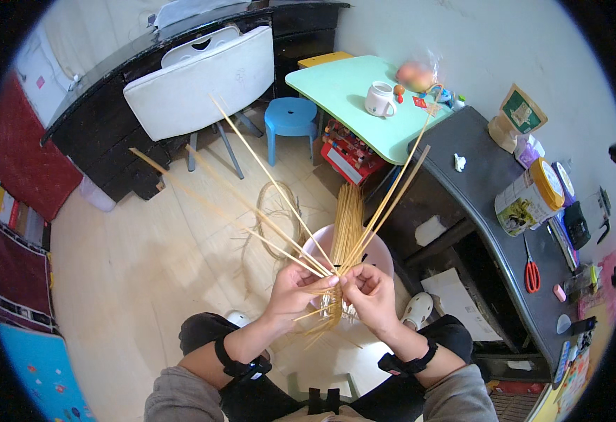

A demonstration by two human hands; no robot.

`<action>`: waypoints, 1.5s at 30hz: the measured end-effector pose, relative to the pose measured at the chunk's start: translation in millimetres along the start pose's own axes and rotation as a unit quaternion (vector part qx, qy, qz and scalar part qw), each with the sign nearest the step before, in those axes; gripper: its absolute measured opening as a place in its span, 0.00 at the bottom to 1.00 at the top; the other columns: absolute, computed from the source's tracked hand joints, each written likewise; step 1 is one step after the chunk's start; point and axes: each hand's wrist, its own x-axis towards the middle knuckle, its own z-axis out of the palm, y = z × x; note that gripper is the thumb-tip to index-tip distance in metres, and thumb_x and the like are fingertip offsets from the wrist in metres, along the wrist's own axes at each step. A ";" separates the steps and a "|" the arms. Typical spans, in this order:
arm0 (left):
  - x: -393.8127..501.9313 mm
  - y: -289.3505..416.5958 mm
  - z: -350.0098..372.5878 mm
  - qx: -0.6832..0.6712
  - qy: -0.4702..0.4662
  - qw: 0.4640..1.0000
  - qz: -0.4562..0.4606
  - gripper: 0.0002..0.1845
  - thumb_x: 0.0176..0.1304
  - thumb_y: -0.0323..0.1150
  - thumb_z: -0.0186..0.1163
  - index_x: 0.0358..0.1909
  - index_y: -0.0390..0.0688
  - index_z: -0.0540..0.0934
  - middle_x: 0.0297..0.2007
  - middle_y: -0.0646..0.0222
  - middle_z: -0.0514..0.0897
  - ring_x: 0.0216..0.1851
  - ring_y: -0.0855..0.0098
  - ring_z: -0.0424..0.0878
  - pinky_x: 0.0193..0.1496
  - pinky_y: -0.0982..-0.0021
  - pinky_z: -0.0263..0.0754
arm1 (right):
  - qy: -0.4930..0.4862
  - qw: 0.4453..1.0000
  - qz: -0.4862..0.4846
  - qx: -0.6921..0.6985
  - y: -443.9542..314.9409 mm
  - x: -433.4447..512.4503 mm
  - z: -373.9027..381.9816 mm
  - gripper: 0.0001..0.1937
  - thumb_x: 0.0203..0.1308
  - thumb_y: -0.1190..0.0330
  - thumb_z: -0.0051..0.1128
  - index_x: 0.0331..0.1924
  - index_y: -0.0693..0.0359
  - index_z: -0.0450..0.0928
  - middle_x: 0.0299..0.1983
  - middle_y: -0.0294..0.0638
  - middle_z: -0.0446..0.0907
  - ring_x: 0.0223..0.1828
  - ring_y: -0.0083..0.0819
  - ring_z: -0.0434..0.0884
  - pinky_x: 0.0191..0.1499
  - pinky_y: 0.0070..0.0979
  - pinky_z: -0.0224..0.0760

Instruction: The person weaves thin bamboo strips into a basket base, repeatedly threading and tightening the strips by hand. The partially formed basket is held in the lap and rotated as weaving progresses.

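My left hand [298, 290] pinches several thin straw-coloured strips that fan out up and to the left. Against it, fingertips nearly touching, my right hand [368, 295] grips more of these strips, which reach up and to the right. Between and below both hands hangs a woven piece of strips [332, 315] with short loose ends. Just beyond the hands a pink basin [384, 253] stands on the floor, with a thick bundle of long strips [349, 211] in it. The hands hide part of the weave and basin.
A coil of strips [261, 211] lies on the tiled floor. To the right, a black cabinet [476, 174] bears red-handled scissors [532, 277] and a tin [524, 203]. Further off are a blue stool [290, 113], a green table [339, 84] with a mug [379, 99], and a white chair [202, 79].
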 end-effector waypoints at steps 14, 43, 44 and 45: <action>4.4 0.0 0.4 -0.012 -0.048 0.999 0.017 0.19 0.59 0.26 0.63 0.52 0.36 0.74 0.38 0.70 0.81 0.37 0.81 0.79 0.41 0.78 0.75 | -0.029 0.998 -0.035 -0.035 0.4 8.8 -6.9 0.05 0.55 0.80 0.57 0.31 0.63 0.72 0.31 0.34 0.79 0.31 0.16 0.77 0.37 0.14 0.70; -4.3 -4.5 -19.2 -0.030 -0.073 0.987 -0.143 0.12 0.62 0.25 0.57 0.47 0.35 0.75 0.39 0.67 0.82 0.41 0.73 0.81 0.48 0.74 0.75 | -0.060 0.998 0.032 -0.013 10.4 2.1 -23.5 0.05 0.58 0.75 0.56 0.35 0.70 0.77 0.25 0.34 0.79 0.24 0.16 0.77 0.27 0.16 0.70; -4.9 -6.0 -19.3 -0.051 -0.072 0.984 -0.151 0.12 0.62 0.26 0.57 0.47 0.35 0.76 0.39 0.67 0.82 0.41 0.74 0.81 0.47 0.74 0.75 | -0.061 0.998 0.026 -0.015 12.3 2.9 -24.2 0.05 0.58 0.75 0.56 0.34 0.70 0.77 0.25 0.34 0.79 0.24 0.16 0.76 0.27 0.16 0.70; -5.2 -7.4 -19.5 -0.079 -0.082 0.982 -0.153 0.12 0.62 0.26 0.58 0.47 0.35 0.76 0.39 0.67 0.82 0.41 0.75 0.80 0.47 0.75 0.75 | -0.069 0.998 0.015 0.002 14.5 4.0 -24.7 0.06 0.58 0.74 0.57 0.34 0.70 0.77 0.25 0.34 0.79 0.24 0.16 0.76 0.27 0.16 0.69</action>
